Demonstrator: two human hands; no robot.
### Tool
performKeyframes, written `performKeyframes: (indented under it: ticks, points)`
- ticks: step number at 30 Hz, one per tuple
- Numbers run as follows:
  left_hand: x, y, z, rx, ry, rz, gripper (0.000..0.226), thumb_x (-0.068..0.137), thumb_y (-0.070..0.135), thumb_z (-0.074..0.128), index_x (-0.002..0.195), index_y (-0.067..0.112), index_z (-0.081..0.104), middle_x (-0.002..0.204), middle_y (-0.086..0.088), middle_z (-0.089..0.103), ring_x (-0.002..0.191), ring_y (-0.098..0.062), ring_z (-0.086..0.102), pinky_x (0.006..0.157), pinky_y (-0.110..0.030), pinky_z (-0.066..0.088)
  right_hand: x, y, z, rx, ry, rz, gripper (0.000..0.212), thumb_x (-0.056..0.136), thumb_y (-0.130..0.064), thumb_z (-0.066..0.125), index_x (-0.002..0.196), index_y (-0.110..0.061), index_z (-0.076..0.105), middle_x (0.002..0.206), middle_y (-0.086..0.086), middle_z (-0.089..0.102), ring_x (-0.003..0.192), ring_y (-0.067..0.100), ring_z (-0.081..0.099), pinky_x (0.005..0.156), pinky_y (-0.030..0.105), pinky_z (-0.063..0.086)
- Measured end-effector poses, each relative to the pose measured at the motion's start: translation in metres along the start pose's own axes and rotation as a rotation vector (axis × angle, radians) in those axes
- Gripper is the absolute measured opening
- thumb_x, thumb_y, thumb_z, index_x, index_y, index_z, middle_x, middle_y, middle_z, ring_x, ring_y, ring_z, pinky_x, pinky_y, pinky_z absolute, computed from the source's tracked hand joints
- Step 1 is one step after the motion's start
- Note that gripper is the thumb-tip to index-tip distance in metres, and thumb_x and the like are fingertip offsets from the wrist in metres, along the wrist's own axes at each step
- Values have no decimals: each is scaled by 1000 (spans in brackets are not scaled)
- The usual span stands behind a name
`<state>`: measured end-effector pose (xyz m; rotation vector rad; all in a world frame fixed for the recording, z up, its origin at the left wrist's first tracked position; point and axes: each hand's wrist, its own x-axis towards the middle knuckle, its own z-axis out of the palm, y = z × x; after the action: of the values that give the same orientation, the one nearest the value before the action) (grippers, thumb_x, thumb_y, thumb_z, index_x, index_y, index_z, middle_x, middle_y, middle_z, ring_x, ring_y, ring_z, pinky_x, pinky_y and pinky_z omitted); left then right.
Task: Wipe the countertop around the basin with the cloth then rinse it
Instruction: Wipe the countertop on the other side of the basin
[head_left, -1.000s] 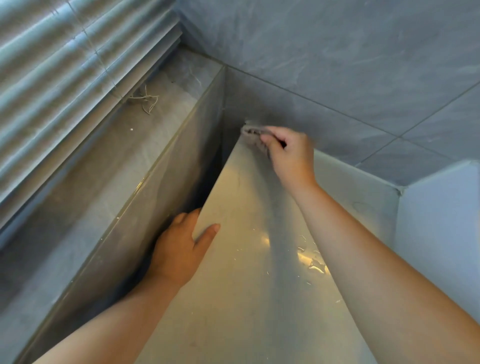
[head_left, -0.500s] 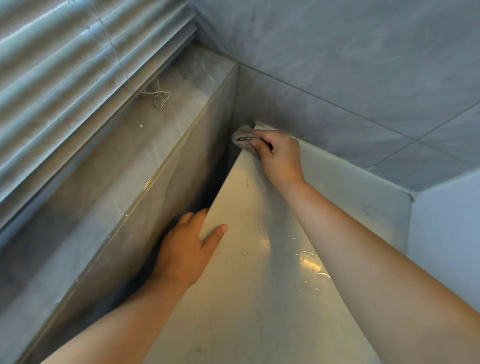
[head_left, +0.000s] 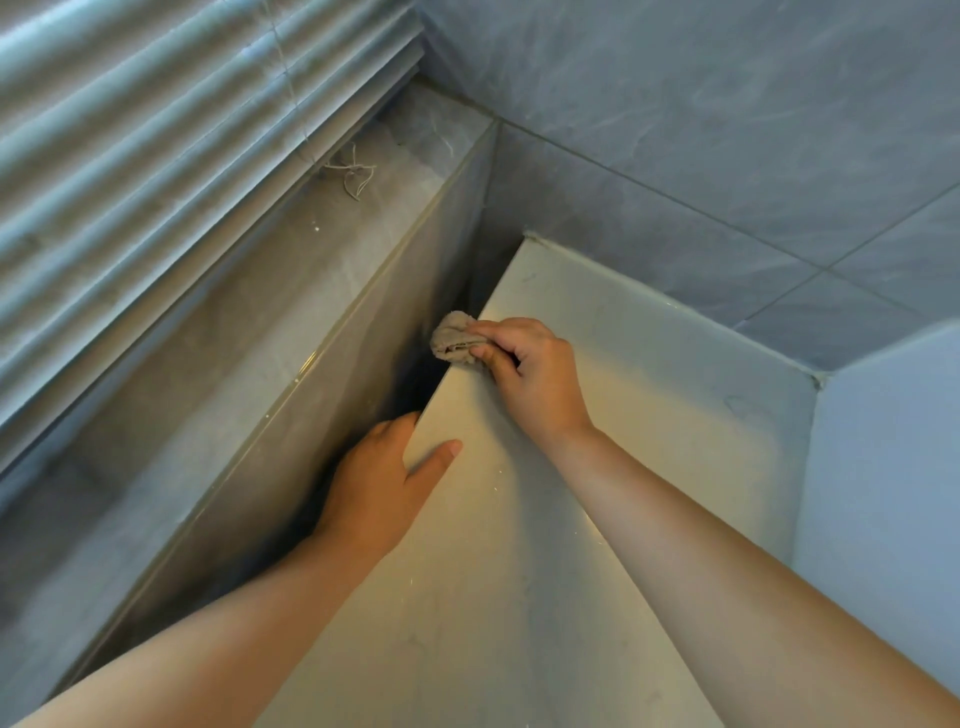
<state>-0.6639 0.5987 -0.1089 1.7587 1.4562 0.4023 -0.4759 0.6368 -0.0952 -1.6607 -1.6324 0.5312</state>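
Cloth (head_left: 453, 340) has been drawn back from the far corner of the countertop (head_left: 519, 597) since prev frames. It is now partway along the countertop's left edge, bunched and partly overhanging the dark gap beside it. It is pinched by the right hand (head_left: 537, 382), fingers and thumb curled round it, knuckles up. Left hand (head_left: 376, 488) is kept on the same edge nearer the camera: thumb laid straight on top, other fingers dropped over the side, curl hidden, so grip can't be told. Pale upstand (head_left: 675, 332) is seen along the back, grey tiled wall (head_left: 727, 130) above; blind (head_left: 156, 156) and ledge (head_left: 260, 322) w/ a loose cord (head_left: 356, 174) at left.
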Motion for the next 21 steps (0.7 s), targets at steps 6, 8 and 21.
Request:
performKeyframes:
  ticks: [6,8,21]
  points:
    - [-28,-9,-4,4,26,-23,55,82,68,42,114,28,60,105,6,63,91,-11,59,79,-33,50,-18,-26,-9,83,-111,78,20,89,-16,62,105,-18,73,100,-2,72,94,12,63,86,30,51]
    - [-29,-11,-2,-15,39,-34,56,80,67,41,115,28,61,104,6,64,91,-12,60,78,-33,50,-20,-30,-19,119,-107,101,19,88,-13,63,102,-18,74,98,-6,72,92,8,64,85,24,50]
    - [-28,-10,-1,3,76,-6,69,75,71,34,119,25,62,108,1,65,96,-18,61,81,-33,49,-25,-18,4,7,47,83,22,91,-21,58,109,-20,71,102,-3,71,97,13,59,88,28,46]
